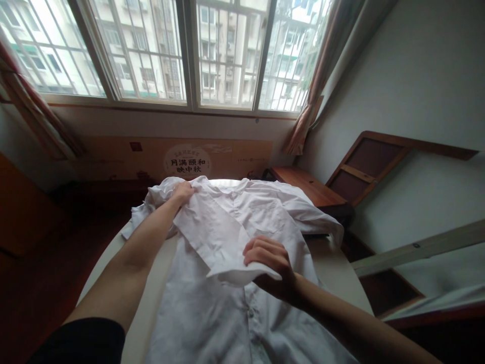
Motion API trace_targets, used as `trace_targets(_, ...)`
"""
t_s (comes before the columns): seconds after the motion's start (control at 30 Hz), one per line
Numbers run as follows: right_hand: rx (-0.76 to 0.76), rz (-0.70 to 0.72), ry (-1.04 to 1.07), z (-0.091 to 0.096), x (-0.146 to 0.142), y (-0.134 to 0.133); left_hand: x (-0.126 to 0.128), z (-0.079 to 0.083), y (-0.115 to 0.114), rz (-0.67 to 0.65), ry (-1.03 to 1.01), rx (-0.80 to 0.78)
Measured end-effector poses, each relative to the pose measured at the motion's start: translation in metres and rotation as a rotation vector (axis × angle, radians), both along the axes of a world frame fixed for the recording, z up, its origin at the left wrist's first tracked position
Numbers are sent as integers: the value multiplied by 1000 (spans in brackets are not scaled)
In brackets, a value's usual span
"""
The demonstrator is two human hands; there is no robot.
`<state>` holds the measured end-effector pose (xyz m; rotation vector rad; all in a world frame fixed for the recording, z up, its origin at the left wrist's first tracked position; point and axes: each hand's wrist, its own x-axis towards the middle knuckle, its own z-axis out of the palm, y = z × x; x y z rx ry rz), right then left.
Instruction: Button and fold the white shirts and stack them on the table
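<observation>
A white button-up shirt lies front side up, spread over a round pale table, its buttons running down the middle. My right hand is closed on the cuff end of one sleeve, lifted a little above the shirt's front. That sleeve slants across the chest from the left shoulder area. Up at that shoulder, my left hand grips the fabric, fingers partly hidden. The other sleeve hangs over the table's right side.
Behind the table stand a brown wooden bench or low table and a long printed board below barred windows. Curtains hang at both sides. A wooden frame leans by the right wall, with a pale rail nearer.
</observation>
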<state>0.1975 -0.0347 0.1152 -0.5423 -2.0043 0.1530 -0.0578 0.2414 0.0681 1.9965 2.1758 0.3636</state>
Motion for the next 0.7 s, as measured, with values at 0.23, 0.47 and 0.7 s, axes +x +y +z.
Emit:
trace_targets(0.23, -114, -76, -24, -44, 25, -33, -2, 9, 3, 54, -41, 89)
trace_targets(0.47, -319, -4, -404, -99, 9, -71, 3, 0, -8, -42, 170, 257)
trace_targets(0.7, -369, -201, -34, -58, 15, -37, -9, 24, -36, -476, 105, 475)
